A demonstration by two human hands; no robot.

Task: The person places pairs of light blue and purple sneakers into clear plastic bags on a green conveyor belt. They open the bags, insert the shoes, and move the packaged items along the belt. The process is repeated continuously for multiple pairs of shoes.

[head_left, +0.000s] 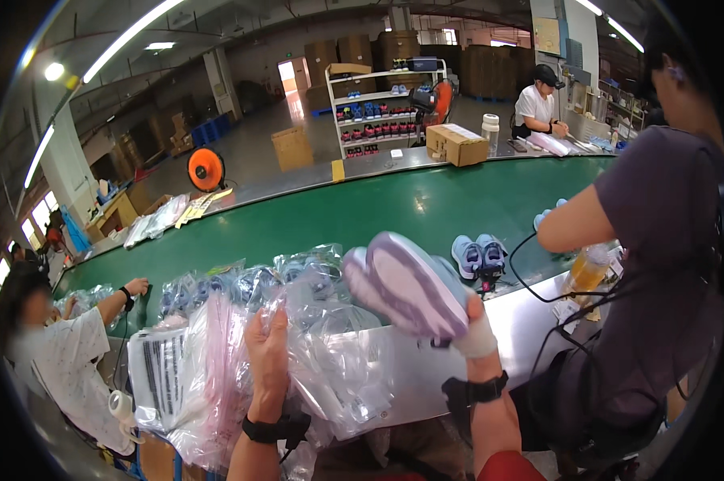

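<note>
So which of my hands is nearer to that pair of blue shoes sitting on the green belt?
Right. Your right hand, holding a pair of purple-soled shoes, is just below and left of the blue shoes. Your left hand rests on the clear plastic bags, much farther left.

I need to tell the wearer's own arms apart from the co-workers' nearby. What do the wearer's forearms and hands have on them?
Both forearms are bare, with no sleeves. Each wrist carries a black band like a watch strap, with a small black unit. The left hand is uncovered. The right hand has white wrapping, like tape or a glove, over the palm and thumb area. A thin black cable hangs near the left wristband.
</note>
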